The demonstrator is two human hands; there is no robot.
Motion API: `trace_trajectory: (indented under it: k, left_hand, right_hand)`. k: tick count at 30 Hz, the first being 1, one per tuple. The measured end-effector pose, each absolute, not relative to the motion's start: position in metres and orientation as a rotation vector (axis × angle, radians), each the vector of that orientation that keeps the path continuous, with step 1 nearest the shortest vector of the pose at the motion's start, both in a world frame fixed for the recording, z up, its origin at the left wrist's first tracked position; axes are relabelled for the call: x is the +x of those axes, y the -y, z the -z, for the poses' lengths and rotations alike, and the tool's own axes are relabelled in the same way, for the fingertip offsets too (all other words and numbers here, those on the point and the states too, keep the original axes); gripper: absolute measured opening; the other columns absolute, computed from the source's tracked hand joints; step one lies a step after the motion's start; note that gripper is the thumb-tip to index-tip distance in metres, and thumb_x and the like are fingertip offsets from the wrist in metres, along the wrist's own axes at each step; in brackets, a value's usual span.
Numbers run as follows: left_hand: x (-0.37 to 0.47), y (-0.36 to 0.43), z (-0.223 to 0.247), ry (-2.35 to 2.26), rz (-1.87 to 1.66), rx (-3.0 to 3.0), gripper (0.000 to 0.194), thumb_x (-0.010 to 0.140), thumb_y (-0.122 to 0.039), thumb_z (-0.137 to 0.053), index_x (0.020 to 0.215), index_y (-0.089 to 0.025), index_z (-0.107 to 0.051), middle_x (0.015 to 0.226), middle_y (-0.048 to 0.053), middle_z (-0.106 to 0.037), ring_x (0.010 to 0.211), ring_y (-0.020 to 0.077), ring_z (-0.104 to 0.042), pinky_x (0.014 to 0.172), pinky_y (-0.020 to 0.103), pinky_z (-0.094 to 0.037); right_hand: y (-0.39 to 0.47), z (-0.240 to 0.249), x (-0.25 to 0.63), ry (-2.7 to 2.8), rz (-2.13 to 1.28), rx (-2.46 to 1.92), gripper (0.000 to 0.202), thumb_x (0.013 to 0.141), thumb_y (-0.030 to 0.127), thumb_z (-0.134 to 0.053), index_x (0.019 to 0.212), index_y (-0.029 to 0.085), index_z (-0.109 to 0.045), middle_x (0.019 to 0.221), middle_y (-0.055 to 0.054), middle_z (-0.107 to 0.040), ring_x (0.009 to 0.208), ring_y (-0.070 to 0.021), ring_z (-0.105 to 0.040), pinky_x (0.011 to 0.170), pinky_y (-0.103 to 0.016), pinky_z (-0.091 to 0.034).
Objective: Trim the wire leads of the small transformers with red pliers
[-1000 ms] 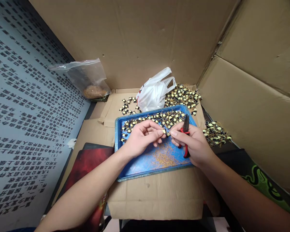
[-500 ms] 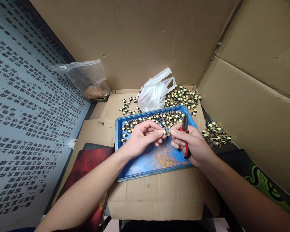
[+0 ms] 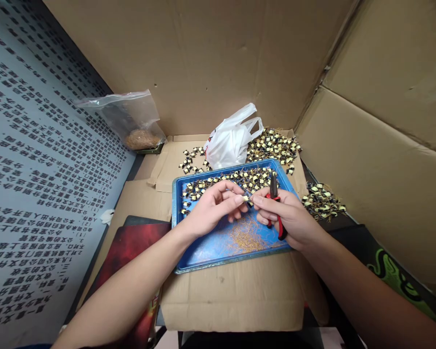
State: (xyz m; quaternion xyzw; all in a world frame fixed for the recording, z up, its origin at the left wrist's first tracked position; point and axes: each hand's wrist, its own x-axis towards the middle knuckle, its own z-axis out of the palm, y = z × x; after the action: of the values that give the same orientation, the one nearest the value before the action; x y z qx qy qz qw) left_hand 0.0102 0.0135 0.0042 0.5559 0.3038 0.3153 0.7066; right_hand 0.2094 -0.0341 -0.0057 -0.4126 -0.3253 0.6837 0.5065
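Over the blue tray (image 3: pixel 203 265), my left hand (image 3: pixel 220 206) pinches a small yellow-and-black wired part (image 3: pixel 245 198) between thumb and forefinger. My right hand (image 3: pixel 285 213) holds red-handled pliers (image 3: pixel 273 186) in its palm, their dark jaws pointing up and away. Its thumb and forefinger meet close to the part's right side; whether they grip a wire is too small to tell. Many similar parts (image 3: pixel 254 178) lie along the tray's far side. Copper-coloured wire clippings (image 3: pixel 247 235) are heaped in the near half of the tray.
Behind the tray stands a white plastic bag (image 3: pixel 227 143) beside a pile of parts (image 3: pixel 276 145). Another pile (image 3: pixel 323 201) lies right of the tray. A clear bag of clippings (image 3: pixel 142 138) is at the back left. Cardboard walls rise behind and to the right.
My right thumb and forefinger have shifted slightly left, closer to the part. The pliers have tilted a little to the left. My left hand has hardly moved.
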Motion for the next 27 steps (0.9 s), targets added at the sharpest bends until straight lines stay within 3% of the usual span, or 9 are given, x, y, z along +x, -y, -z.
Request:
trace_trajectory:
  k: [3, 7, 21, 27]
  left_hand:
    - [0.0092, -0.0112, -0.0062, -0.674, -0.646, 1.341, 0.043, 0.099, -0.059, -0.062, 0.097, -0.016, -0.061, 0.078, 0.004, -0.073, 0.061, 0.0102, -0.061, 0.055, 0.022, -0.045]
    - [0.0084, -0.0098, -0.0077, -0.669, -0.575, 1.447, 0.048, 0.103, -0.059, -0.054, 0.088, -0.014, -0.064, 0.071, 0.002, -0.068, 0.058, 0.0093, -0.055, 0.055, 0.023, -0.042]
    - [0.0079, -0.0099, -0.0086, -0.666, -0.615, 1.496, 0.044, 0.104, -0.052, -0.055, 0.078, -0.016, -0.061, 0.063, -0.003, -0.055, 0.058, 0.0098, -0.048, 0.060, 0.025, -0.038]
    - [0.0073, -0.0096, -0.0093, -0.697, -0.645, 1.567, 0.044, 0.103, -0.051, -0.057, 0.075, -0.017, -0.057, 0.063, -0.004, -0.051, 0.056, 0.0092, -0.043, 0.058, 0.025, -0.036]
  right_hand:
    - [0.0345, 0.0037, 0.2084, 0.803, -1.642, -0.986, 0.030, 0.077, 0.039, -0.092, 0.080, 0.018, -0.072, 0.061, 0.007, -0.050, 0.047, -0.0039, -0.030, 0.048, -0.024, -0.030]
    - [0.0356, 0.0030, 0.2087, 0.839, -1.653, -0.979, 0.029, 0.079, 0.040, -0.090, 0.081, 0.018, -0.071, 0.061, 0.007, -0.048, 0.048, -0.0050, -0.034, 0.048, -0.024, -0.029]
    - [0.0365, 0.0038, 0.2129, 1.118, -1.540, -1.047, 0.034, 0.090, 0.047, -0.079, 0.078, 0.019, -0.064, 0.062, 0.005, -0.048, 0.057, -0.0098, -0.040, 0.055, -0.028, -0.028]
    - [0.0351, 0.0003, 0.2144, 1.235, -1.441, -1.028, 0.030, 0.093, 0.043, -0.076, 0.077, 0.020, -0.065, 0.064, 0.005, -0.051, 0.059, -0.0108, -0.041, 0.058, -0.030, -0.031]
